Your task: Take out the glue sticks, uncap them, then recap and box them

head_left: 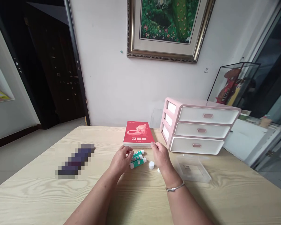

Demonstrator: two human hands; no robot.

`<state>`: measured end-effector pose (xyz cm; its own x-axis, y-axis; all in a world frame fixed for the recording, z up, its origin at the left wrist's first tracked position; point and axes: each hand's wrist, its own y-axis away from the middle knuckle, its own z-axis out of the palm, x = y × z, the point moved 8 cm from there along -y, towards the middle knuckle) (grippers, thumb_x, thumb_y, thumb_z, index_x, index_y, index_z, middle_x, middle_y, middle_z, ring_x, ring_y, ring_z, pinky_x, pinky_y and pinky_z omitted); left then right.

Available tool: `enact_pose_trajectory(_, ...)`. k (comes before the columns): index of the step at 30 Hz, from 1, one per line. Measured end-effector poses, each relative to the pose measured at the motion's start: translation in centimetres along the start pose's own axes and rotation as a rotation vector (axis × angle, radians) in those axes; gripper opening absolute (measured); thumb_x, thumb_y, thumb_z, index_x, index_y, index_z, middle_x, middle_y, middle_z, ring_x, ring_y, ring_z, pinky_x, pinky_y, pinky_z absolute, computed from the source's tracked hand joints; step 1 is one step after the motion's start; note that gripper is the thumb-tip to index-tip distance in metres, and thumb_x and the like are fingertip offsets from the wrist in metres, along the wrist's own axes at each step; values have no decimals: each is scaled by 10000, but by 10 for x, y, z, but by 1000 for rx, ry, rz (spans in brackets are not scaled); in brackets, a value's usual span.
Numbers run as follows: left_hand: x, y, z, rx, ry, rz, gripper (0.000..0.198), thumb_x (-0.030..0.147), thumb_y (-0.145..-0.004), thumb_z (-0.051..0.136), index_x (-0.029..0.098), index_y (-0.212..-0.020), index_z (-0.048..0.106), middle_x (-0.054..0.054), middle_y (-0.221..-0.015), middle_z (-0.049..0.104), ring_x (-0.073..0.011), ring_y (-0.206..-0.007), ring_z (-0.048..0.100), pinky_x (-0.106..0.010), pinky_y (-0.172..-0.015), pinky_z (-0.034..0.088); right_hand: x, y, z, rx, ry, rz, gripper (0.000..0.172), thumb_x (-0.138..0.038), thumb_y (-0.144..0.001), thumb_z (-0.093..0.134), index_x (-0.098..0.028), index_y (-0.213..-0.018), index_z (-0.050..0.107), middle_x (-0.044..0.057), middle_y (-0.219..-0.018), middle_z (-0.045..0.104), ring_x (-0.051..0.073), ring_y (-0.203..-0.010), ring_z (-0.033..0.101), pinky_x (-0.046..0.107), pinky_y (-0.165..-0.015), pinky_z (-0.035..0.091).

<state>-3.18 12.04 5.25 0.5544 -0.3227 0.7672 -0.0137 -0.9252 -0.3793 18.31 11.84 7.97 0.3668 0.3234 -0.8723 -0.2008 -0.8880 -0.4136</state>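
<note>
Several green-and-white glue sticks (138, 162) lie side by side on the table, their left ends partly covered by my left hand (123, 158). That hand's fingers are curled toward the thumb at the sticks; what lies between them is hidden. My right hand (161, 156) is closed, thumb up, just in front of the book's right corner, and I cannot make out anything in it. A white cap (151, 165) stands between my hands. Another small white piece (158, 170) is partly hidden by my right wrist.
A thick red book (138, 132) lies behind the sticks. To the right are a pink-and-white drawer unit (201, 125) and, in front of it, a clear plastic tray (202, 173). A blurred dark object (77, 161) lies left on the wooden table (32, 190).
</note>
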Motion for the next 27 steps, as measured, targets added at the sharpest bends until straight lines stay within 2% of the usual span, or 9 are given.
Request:
enact_pose_trajectory(3, -12, -3, 13, -28, -65, 29, 285, 271, -865, 514, 192, -1087, 675, -109, -1149, 640, -256, -1032, 625, -387, -914, 475, 8, -8, -15, 51, 211, -37, 380, -488, -920, 461, -216, -658, 496, -31, -577, 512, 151, -582, 438, 268, -562, 304)
enact_pose_trajectory(7, -24, -6, 27, -73, -120, 37, 349, 260, -887, 508, 184, -1193, 655, -135, -1248, 632, -303, -1163, 578, -451, -1012, 426, 22, -10, -16, -77, 381, -29, 214, -345, -898, 481, -215, -827, 637, 15, -743, 656, 190, -716, 572, 280, -647, 381)
enact_pose_trajectory(10, -23, -7, 36, -123, -170, 96, 366, 250, -908, 478, 163, -1223, 644, -141, -1266, 639, -296, -1224, 542, -439, -1052, 403, 23, -1, -6, -175, 455, -120, 174, -243, -858, 510, -204, -885, 678, 44, -869, 695, 205, -854, 611, 294, -765, 423)
enact_pose_trajectory(13, -21, -5, 45, -185, -222, 129, 393, 209, -895, 479, 158, -1258, 622, -133, -1254, 652, -282, -1208, 555, -409, -1042, 417, 17, 13, 10, -244, 509, -244, 205, -204, -838, 550, -198, -986, 692, 55, -941, 701, 212, -940, 608, 312, -868, 416)
enact_pose_trajectory(17, -19, -1, 51, -183, -282, 169, 419, 194, -890, 489, 165, -1297, 587, -133, -1288, 628, -267, -1217, 549, -386, -1046, 414, 13, 28, 30, -347, 573, -306, 227, -195, -835, 579, -227, -1027, 695, 46, -1048, 705, 226, -1044, 582, 329, -939, 382)
enact_pose_trajectory(19, -18, -1, 49, -161, -288, 180, 390, 209, -899, 495, 175, -1275, 592, -133, -1275, 630, -262, -1208, 550, -386, -1037, 419, 15, 29, 31, -365, 600, -284, 231, -179, -832, 573, -225, -1022, 696, 48, -1070, 704, 227, -1064, 576, 330, -948, 374)
enact_pose_trajectory(22, -12, 1, 41, -121, -308, 165, 274, 210, -885, 523, 179, -1130, 640, -123, -1171, 658, -256, -1139, 571, -387, -999, 436, 18, 27, 23, -361, 650, -245, 247, -189, -830, 568, -204, -1045, 690, 70, -1088, 696, 241, -1088, 563, 343, -956, 361)
enact_pose_trajectory(27, 13, 15, 30, -92, -429, 202, 123, 260, -849, 576, 189, -913, 654, -95, -994, 637, -264, -1030, 557, -379, -908, 445, 21, 30, 10, -422, 729, -192, 241, -216, -795, 584, -211, -1010, 693, 72, -1026, 699, 260, -1060, 558, 358, -913, 350)
